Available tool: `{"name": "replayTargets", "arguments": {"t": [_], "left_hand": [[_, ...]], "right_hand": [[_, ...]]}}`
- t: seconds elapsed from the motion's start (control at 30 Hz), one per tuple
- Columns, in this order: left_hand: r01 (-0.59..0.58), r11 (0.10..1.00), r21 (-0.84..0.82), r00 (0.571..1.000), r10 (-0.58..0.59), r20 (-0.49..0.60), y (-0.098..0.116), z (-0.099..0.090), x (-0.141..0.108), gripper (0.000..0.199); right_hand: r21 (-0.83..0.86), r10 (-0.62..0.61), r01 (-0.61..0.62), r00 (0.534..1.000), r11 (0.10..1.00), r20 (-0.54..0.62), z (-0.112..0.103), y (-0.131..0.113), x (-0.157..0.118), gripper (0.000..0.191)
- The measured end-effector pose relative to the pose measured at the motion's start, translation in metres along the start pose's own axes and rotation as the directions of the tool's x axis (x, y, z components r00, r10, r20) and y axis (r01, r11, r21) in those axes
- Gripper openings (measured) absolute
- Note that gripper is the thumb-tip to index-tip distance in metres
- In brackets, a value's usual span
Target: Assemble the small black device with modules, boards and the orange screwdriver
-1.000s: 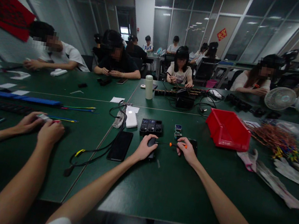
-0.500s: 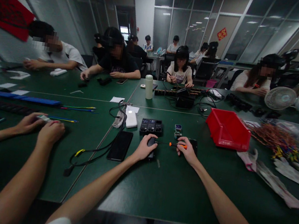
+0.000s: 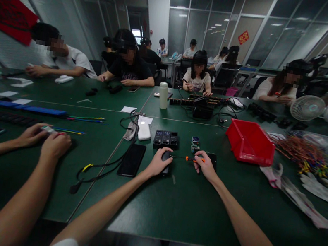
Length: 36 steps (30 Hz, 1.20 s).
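Observation:
My left hand (image 3: 158,162) is wrapped round a small black device (image 3: 165,168) on the green table. In my right hand (image 3: 206,166) is a screwdriver with an orange handle (image 3: 190,159); its thin shaft points left and its tip meets the side of the device. Just beyond my left hand sits a black box with compartments (image 3: 166,139). A small green circuit board (image 3: 195,144) lies beyond my right hand. Partly covered by that hand is a dark flat object (image 3: 213,160). To the left rests a black phone (image 3: 131,160).
A red bin (image 3: 250,142), bundled wires (image 3: 306,152) and gloves (image 3: 308,201) lie at the right. Black cable (image 3: 113,165), a white device (image 3: 144,130) and a pale bottle (image 3: 163,95) are left of centre. A co-worker's hands (image 3: 51,139) work close at the left.
The fingers of my right hand have shifted slightly on the orange handle. Across the table at the left, a person's hand has drawn back from a small black item.

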<state>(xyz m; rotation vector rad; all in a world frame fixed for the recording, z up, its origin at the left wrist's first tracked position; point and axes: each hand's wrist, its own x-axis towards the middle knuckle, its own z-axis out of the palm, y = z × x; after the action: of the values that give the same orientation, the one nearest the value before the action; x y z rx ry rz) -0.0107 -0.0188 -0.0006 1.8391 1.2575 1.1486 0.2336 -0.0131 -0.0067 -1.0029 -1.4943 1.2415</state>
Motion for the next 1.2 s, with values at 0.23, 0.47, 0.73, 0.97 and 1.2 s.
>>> {"name": "replayTargets", "arguments": {"t": [0.23, 0.47, 0.73, 0.97, 1.2], "left_hand": [[-0.006, 1.000, -0.001, 1.000, 0.006, 0.014, 0.0003, -0.0011, 0.0001, 0.029], [-0.001, 1.000, 0.023, 1.000, 0.001, 0.009, 0.0002, -0.0005, 0.0004, 0.030], [-0.015, 1.000, 0.018, 1.000, 0.014, 0.021, -0.0001, -0.0006, 0.0006, 0.029], [0.002, 1.000, 0.006, 1.000, -0.003, 0.017, 0.0027, -0.0011, 0.0002, 0.029], [0.014, 1.000, -0.014, 1.000, -0.014, 0.006, 0.0073, -0.0018, -0.0002, 0.029]], "right_hand": [[-0.034, 0.039, -0.039, 0.999, 0.999, 0.000, 0.0005, 0.0014, 0.0008, 0.023], [0.002, -0.029, 0.029, 1.000, 1.000, -0.011, -0.0008, -0.0010, -0.0007, 0.028], [0.045, -0.031, 0.033, 0.999, 0.998, -0.040, 0.0002, -0.0015, 0.0008, 0.025], [0.050, 0.021, -0.019, 0.999, 0.999, -0.032, 0.0023, -0.0022, 0.0011, 0.025], [0.011, 0.038, -0.038, 0.998, 0.999, -0.045, 0.0033, -0.0032, 0.0012, 0.031]]}}
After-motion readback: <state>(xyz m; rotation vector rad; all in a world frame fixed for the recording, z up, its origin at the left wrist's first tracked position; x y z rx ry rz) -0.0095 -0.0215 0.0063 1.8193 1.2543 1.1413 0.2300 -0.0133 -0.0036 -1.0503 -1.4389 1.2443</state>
